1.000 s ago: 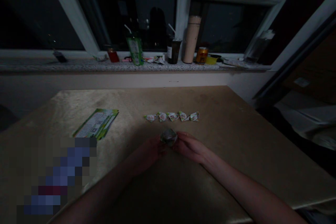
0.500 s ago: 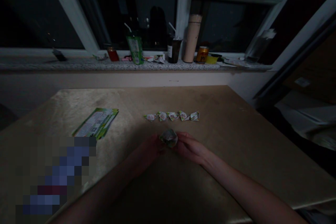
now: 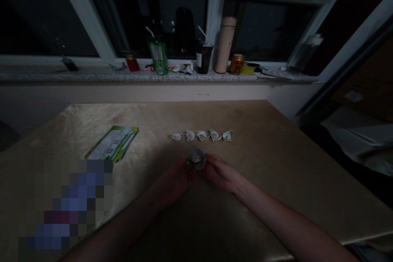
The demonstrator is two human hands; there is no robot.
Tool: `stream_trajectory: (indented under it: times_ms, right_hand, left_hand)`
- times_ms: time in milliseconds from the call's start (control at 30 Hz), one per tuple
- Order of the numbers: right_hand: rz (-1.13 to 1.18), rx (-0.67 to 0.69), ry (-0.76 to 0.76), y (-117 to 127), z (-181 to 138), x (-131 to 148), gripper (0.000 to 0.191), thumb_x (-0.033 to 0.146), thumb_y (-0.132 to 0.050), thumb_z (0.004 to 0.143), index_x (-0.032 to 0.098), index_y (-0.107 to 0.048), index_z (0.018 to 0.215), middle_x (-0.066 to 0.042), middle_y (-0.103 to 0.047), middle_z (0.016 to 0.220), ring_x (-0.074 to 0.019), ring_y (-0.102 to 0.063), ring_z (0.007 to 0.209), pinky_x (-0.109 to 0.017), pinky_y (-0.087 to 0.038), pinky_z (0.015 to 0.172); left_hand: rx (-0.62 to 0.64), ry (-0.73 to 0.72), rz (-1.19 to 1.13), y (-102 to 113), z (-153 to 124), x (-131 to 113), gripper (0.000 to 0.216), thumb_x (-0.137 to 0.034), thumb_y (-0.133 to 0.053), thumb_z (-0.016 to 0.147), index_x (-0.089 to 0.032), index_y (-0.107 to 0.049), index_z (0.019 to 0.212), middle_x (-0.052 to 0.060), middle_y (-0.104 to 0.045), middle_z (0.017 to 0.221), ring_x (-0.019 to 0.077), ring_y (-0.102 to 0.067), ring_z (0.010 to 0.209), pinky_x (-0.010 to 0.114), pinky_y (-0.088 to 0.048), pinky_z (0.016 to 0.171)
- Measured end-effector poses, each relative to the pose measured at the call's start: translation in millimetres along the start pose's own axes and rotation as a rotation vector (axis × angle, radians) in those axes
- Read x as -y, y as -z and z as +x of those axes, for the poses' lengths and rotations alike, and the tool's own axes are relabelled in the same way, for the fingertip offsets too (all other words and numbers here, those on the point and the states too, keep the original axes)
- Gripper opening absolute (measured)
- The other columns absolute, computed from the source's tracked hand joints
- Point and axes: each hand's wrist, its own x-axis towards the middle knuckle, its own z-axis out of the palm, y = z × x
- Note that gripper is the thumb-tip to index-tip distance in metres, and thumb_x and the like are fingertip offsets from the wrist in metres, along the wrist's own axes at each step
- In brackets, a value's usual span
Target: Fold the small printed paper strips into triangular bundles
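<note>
Over the desk (image 3: 276,151), my left hand (image 3: 176,178) and right hand (image 3: 219,172) pinch a folded paper (image 3: 196,159) between them, just short of the row of folded papers (image 3: 201,136).

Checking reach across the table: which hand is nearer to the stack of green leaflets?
Left. The left hand lies a short way right of the green leaflets, holding the folded paper piece. The right hand holds that piece from its far side, farther from them.
</note>
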Motion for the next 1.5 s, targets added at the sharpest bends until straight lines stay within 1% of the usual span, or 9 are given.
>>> stream_trajectory:
  times_ms: [133,267,667,767,867,967,1100,1267,1500]
  right_hand:
    - [0.019,0.007,-0.002,2.2,0.8,-1.2,0.019,0.031,-0.074,0.074,0.014,-0.068,0.081,-0.003,-0.068,0.077,-0.0138,-0.059,0.073,-0.029,-0.042,0.079]
    - [0.044,-0.050,0.008,2.0,1.5,-2.4,0.020,0.033,-0.076,0.071,0.015,-0.069,0.079,-0.002,-0.068,0.078,-0.0133,-0.059,0.073,-0.028,-0.042,0.079]
    - [0.017,-0.069,0.035,0.6,2.1,-5.3,0.017,0.030,-0.075,0.072,0.016,-0.069,0.079,-0.002,-0.067,0.078,-0.0133,-0.058,0.073,-0.027,-0.042,0.077]
    - [-0.009,-0.116,0.051,3.8,2.6,-2.5,0.020,0.036,-0.072,0.075,0.017,-0.067,0.078,0.001,-0.064,0.071,-0.0116,-0.054,0.064,-0.026,-0.041,0.069]
    - [-0.116,-0.156,0.097,1.6,-0.2,2.1,0.024,0.039,-0.073,0.073,0.017,-0.066,0.074,0.002,-0.061,0.067,-0.0104,-0.052,0.060,-0.023,-0.038,0.061]
    - [-0.275,-0.165,0.110,-4.8,-3.8,3.9,0.026,0.034,-0.080,0.064,0.016,-0.067,0.077,0.002,-0.063,0.070,-0.0105,-0.053,0.063,-0.022,-0.036,0.062]
    - [-0.262,-0.194,0.095,-9.4,-5.5,0.4,0.024,0.034,-0.078,0.066,0.016,-0.066,0.074,0.002,-0.063,0.068,-0.0107,-0.053,0.063,-0.022,-0.037,0.062]
    - [-0.062,-0.249,0.099,-5.5,-1.9,-7.6,0.021,0.034,-0.073,0.069,0.015,-0.066,0.073,0.000,-0.064,0.069,-0.0123,-0.053,0.062,-0.024,-0.039,0.062]
    - [-0.057,-0.275,0.072,-7.0,0.2,-11.1,0.023,0.038,-0.066,0.073,0.015,-0.064,0.073,0.001,-0.061,0.066,-0.0129,-0.053,0.061,-0.026,-0.040,0.063]
  left_hand:
    - [0.009,-0.008,0.015,0.5,2.1,-1.4,0.024,-0.042,-0.062,0.085,-0.020,-0.067,0.095,0.003,-0.067,0.098,0.0175,-0.060,0.089,0.027,-0.043,0.081]
    - [-0.019,-0.064,0.196,-1.6,2.2,-3.5,0.028,-0.043,-0.067,0.080,-0.019,-0.068,0.094,0.005,-0.067,0.100,0.0206,-0.059,0.093,0.029,-0.043,0.081]
    - [-0.120,-0.150,0.383,-9.6,-0.6,-7.4,0.035,-0.049,-0.060,0.080,-0.017,-0.067,0.091,0.007,-0.069,0.097,0.0262,-0.059,0.099,0.035,-0.042,0.088]
    - [-0.123,-0.153,0.429,-7.3,-0.1,-8.0,0.038,-0.052,-0.059,0.079,-0.018,-0.066,0.094,0.008,-0.068,0.100,0.0261,-0.059,0.099,0.035,-0.043,0.084]
    - [-0.113,-0.154,0.490,-9.6,-2.1,-9.9,0.034,-0.041,-0.070,0.073,-0.017,-0.066,0.096,0.007,-0.068,0.100,0.0260,-0.060,0.098,0.034,-0.042,0.086]
    - [-0.160,-0.174,0.604,-16.3,-5.6,-12.5,0.031,-0.029,-0.077,0.066,-0.017,-0.067,0.094,0.003,-0.070,0.092,0.0251,-0.061,0.093,0.033,-0.043,0.085]
    - [-0.233,-0.190,0.733,-22.5,-7.4,-15.8,0.024,-0.031,-0.074,0.068,-0.017,-0.068,0.088,0.001,-0.070,0.086,0.0255,-0.062,0.088,0.032,-0.044,0.080]
    - [-0.216,-0.154,0.736,-20.1,-4.5,-17.0,0.021,-0.030,-0.071,0.071,-0.017,-0.071,0.088,0.003,-0.072,0.091,0.0263,-0.062,0.092,0.034,-0.044,0.084]
    - [-0.177,-0.126,0.563,-15.4,-2.0,-10.2,0.022,-0.025,-0.071,0.069,-0.015,-0.071,0.089,0.006,-0.072,0.093,0.0245,-0.063,0.090,0.034,-0.044,0.085]
